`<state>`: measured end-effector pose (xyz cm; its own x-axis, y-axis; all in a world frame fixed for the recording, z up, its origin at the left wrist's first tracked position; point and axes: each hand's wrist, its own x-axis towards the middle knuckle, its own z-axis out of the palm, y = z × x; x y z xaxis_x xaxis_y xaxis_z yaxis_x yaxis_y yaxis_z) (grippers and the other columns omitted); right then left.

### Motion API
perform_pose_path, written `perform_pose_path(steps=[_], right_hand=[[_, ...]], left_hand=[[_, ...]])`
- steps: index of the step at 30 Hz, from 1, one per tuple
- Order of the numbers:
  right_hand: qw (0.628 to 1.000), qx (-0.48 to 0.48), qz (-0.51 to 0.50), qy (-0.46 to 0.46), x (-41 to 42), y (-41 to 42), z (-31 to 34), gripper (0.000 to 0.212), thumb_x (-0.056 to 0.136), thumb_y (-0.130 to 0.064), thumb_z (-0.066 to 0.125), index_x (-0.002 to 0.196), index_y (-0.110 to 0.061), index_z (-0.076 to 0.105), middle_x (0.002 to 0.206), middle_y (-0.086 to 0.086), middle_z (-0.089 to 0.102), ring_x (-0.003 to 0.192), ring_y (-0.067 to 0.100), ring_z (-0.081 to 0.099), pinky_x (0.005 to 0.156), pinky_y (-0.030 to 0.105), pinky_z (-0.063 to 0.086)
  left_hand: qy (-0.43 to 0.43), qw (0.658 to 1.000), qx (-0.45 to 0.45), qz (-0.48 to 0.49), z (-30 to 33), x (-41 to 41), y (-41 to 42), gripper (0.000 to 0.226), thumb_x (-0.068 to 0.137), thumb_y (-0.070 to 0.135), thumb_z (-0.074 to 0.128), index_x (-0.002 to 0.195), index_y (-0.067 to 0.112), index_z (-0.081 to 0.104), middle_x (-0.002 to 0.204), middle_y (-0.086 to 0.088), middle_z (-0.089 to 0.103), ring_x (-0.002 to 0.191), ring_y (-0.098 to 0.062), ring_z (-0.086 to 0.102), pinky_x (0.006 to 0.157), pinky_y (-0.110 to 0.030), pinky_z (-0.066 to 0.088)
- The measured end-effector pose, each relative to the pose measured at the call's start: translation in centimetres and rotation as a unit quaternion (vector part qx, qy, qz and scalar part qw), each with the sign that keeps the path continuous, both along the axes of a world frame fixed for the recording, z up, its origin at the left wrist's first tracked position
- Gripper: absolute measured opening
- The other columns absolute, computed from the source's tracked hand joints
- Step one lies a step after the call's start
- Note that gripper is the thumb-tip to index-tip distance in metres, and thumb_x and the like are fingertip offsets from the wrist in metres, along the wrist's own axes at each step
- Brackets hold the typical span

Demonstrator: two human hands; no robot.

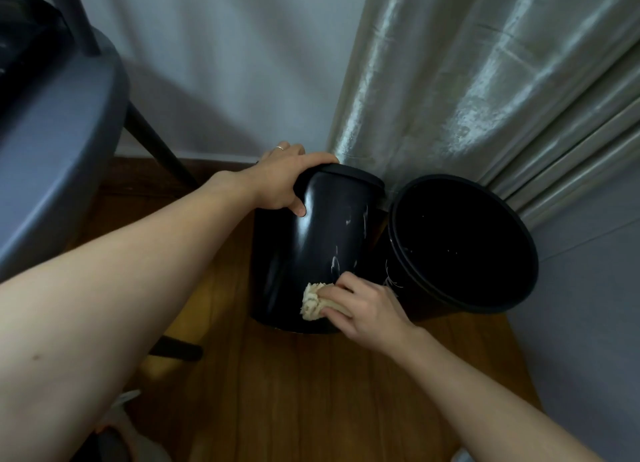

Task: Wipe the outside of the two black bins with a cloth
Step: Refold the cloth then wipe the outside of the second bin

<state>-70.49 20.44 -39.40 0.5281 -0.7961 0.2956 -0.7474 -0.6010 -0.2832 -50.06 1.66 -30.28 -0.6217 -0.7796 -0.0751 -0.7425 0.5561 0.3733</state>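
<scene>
Two black bins stand on the wooden floor near a corner. The left bin (311, 246) is tilted away from me, its side facing up with white smears on it. My left hand (287, 177) grips its upper rim. My right hand (363, 305) presses a crumpled beige cloth (311, 302) against the lower side of that bin. The right bin (460, 243) stands beside it, touching or nearly so, its open mouth toward me and its inside dark.
A grey chair (52, 132) with dark legs stands at the left. A silvery curtain (485, 80) hangs behind the bins, and a white wall (225, 63) meets the floor there. Wooden floor (311, 392) stretches toward me.
</scene>
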Motion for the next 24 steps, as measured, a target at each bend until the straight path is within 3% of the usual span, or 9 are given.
perform_pose_path(steps=[5, 10, 16, 19, 22, 24], right_hand=[[1.0, 0.009, -0.013, -0.002, 0.1, -0.1, -0.3, 0.023, 0.093, -0.034, 0.059, 0.112, -0.021, 0.064, 0.092, -0.001, 0.054, 0.075, 0.012, 0.057, 0.048, 0.03, 0.053], [0.998, 0.005, 0.06, 0.034, -0.1, 0.5, -0.9, 0.018, 0.093, -0.031, 0.06, 0.107, -0.021, 0.065, 0.09, -0.001, 0.054, 0.071, 0.011, 0.057, 0.047, 0.027, 0.052], [0.985, 0.002, -0.138, -0.104, 1.0, -2.0, 0.3, 0.027, 0.091, -0.032, 0.063, 0.114, -0.019, 0.065, 0.096, -0.002, 0.056, 0.072, 0.014, 0.059, 0.054, 0.032, 0.054], [0.99, 0.027, -0.088, -0.105, 0.8, -0.7, -0.7, 0.028, 0.091, -0.034, 0.062, 0.116, -0.022, 0.063, 0.095, -0.001, 0.055, 0.069, 0.013, 0.058, 0.053, 0.033, 0.054], [0.998, 0.04, -0.014, -0.045, 0.1, 0.5, -1.5, 0.026, 0.09, -0.035, 0.063, 0.113, -0.022, 0.065, 0.093, -0.002, 0.054, 0.068, 0.011, 0.056, 0.052, 0.032, 0.055], [0.999, 0.028, -0.013, -0.043, 0.0, -0.2, -1.2, 0.025, 0.091, -0.034, 0.063, 0.112, -0.021, 0.066, 0.093, -0.001, 0.055, 0.07, 0.012, 0.057, 0.051, 0.032, 0.055]], left_hand=[[-0.006, 1.0, -0.019, 0.002, 0.1, 0.0, -0.4, 0.098, 0.067, 0.03, 0.086, 0.144, 0.046, 0.027, 0.111, -0.003, 0.042, 0.11, -0.028, 0.037, 0.094, -0.042, 0.033], [-0.013, 1.0, -0.017, 0.006, 0.1, -0.1, -0.4, 0.098, 0.069, 0.029, 0.085, 0.146, 0.045, 0.027, 0.113, -0.004, 0.041, 0.111, -0.029, 0.036, 0.094, -0.041, 0.031], [-0.016, 1.0, -0.016, 0.013, 0.1, -0.2, -0.4, 0.099, 0.069, 0.029, 0.085, 0.147, 0.043, 0.026, 0.119, -0.009, 0.044, 0.113, -0.031, 0.037, 0.097, -0.041, 0.031], [-0.017, 1.0, -0.018, 0.008, 0.2, -0.2, -0.3, 0.098, 0.07, 0.028, 0.084, 0.148, 0.042, 0.026, 0.12, -0.01, 0.043, 0.112, -0.031, 0.036, 0.094, -0.039, 0.029], [-0.014, 1.0, -0.013, 0.009, 0.2, -0.2, -0.4, 0.098, 0.071, 0.027, 0.084, 0.148, 0.043, 0.025, 0.12, -0.009, 0.043, 0.112, -0.03, 0.036, 0.094, -0.039, 0.029], [-0.014, 1.0, -0.011, 0.013, 0.2, -0.2, -0.4, 0.098, 0.072, 0.027, 0.083, 0.148, 0.043, 0.024, 0.12, -0.009, 0.042, 0.113, -0.03, 0.036, 0.095, -0.04, 0.03]])
